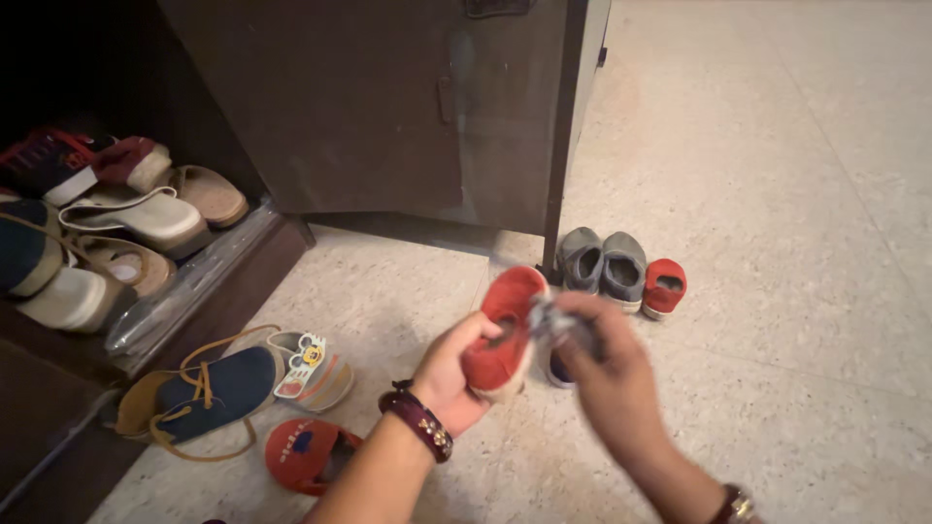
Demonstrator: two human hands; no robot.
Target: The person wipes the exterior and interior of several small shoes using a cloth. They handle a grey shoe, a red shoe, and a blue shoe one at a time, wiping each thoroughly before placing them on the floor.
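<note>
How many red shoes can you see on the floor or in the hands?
3. One red shoe is held in the left hand; one stands beside the grey pair; one lies near the blue shoe. More may be hidden in the cabinet.

left hand [451, 374] gripping, right hand [607, 364] blurred

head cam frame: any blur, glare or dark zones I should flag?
Head view: the right hand and the grey cloth it holds are smeared by motion blur; the left hand and red shoe read sharper. The shoe cabinet interior falls into deep shadow at upper left. Mild sheen on the clear plastic sheet; the floor is evenly lit.
</note>
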